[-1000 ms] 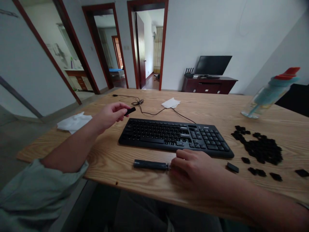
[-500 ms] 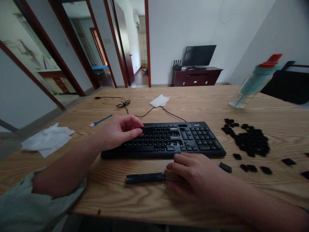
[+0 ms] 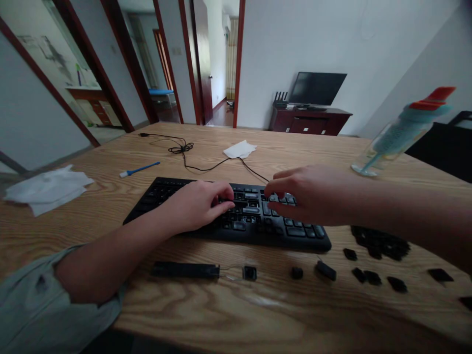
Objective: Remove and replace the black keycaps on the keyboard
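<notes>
A black keyboard (image 3: 258, 239) lies slightly angled on the wooden table, with many keycaps off and bare switch sockets showing. My left hand (image 3: 199, 204) rests over its middle, thumb and index finger pinched on a dark elongated keycap (image 3: 241, 203). Above the right-hand keys hovers my right hand (image 3: 300, 194), its thumb and fingers apart and nothing visible between them. In front of the keyboard lies a keycap puller (image 3: 186, 270) with a black handle and thin wires. A square keycap (image 3: 250, 273) sits at the wire end.
Loose black keycaps (image 3: 381, 243) are heaped at the right, partly behind my right forearm, with several scattered nearer. A blue brush (image 3: 142, 169), white tissues (image 3: 47, 187), another tissue (image 3: 240, 149) and the coiled cable (image 3: 180, 147) lie around. A bottle (image 3: 401, 132) stands back right.
My right hand has left the keycap puller and moved up and away onto the keyboard's right part. The keyboard has turned and shifted left. My left hand is further right along the keys.
</notes>
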A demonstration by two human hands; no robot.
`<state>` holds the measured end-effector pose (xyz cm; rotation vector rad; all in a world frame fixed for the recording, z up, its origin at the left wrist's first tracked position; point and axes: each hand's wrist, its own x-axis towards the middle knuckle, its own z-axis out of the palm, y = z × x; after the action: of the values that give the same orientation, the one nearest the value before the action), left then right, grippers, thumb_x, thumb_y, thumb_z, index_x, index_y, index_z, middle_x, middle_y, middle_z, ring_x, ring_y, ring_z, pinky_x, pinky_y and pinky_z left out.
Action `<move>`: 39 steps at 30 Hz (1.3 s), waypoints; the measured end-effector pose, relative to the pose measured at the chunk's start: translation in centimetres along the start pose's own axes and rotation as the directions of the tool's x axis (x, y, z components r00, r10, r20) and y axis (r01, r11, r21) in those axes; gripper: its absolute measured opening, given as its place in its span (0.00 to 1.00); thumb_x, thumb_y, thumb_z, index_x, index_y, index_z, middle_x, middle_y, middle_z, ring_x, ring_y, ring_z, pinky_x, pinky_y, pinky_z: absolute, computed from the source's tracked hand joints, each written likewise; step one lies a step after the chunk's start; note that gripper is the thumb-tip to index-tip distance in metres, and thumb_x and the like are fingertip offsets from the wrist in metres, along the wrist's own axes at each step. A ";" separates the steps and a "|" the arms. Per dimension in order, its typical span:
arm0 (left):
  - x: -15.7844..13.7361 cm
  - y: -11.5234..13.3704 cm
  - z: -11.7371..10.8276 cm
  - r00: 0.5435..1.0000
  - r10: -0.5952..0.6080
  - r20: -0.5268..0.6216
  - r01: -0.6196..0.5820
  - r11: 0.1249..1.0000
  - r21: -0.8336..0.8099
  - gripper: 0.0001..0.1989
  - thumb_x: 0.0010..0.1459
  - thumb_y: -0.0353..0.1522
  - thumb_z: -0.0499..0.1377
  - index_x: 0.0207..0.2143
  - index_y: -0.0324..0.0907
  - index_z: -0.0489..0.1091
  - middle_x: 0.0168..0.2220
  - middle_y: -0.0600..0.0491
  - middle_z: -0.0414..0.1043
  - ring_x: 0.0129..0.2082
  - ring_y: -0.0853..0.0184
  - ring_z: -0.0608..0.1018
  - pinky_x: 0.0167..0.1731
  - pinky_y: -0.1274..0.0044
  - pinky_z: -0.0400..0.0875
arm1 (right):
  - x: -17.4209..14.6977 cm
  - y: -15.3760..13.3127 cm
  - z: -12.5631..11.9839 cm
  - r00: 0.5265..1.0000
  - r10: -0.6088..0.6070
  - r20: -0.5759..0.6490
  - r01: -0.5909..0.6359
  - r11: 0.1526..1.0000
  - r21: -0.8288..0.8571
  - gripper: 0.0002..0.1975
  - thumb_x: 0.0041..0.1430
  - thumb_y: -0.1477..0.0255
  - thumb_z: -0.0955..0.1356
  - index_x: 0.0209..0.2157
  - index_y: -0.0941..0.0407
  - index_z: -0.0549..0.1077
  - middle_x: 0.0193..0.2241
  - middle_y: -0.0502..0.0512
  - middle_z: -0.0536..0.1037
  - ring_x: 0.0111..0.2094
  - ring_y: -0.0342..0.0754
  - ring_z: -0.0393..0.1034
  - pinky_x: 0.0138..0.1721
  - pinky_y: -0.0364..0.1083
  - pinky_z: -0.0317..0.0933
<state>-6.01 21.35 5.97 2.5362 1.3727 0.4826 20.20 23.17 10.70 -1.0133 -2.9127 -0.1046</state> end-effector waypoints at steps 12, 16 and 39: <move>0.9 1.5 1.5 0.898 0.428 -0.104 -0.420 0.903 0.090 0.08 0.64 0.35 0.58 0.34 0.42 0.71 0.31 0.53 0.76 0.32 0.66 0.76 0.34 0.75 0.66 | -3.5 -2.7 0.2 0.901 0.232 -0.367 -0.174 0.968 0.183 0.12 0.64 0.65 0.67 0.43 0.55 0.78 0.32 0.55 0.78 0.29 0.44 0.69 0.30 0.44 0.59; 1.8 1.4 1.6 0.936 0.329 -0.123 -0.333 0.943 -0.009 0.07 0.64 0.36 0.58 0.36 0.41 0.70 0.32 0.53 0.76 0.31 0.67 0.75 0.32 0.76 0.66 | -2.3 -3.1 2.7 0.888 0.211 -0.409 -0.131 0.968 0.214 0.12 0.63 0.69 0.66 0.45 0.56 0.77 0.35 0.56 0.78 0.31 0.45 0.70 0.32 0.45 0.61; 1.3 -1.9 2.7 0.849 0.528 0.013 -0.524 0.839 0.148 0.12 0.66 0.32 0.55 0.44 0.42 0.78 0.41 0.48 0.79 0.39 0.64 0.78 0.41 0.74 0.72 | -2.8 -3.1 8.2 0.952 0.135 -0.273 -0.073 0.971 0.226 0.11 0.63 0.72 0.68 0.45 0.53 0.81 0.44 0.57 0.81 0.40 0.48 0.77 0.43 0.46 0.70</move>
<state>-5.84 23.37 3.05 3.0373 0.7091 0.5226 20.20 19.70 2.17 -1.0177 -2.5392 0.0614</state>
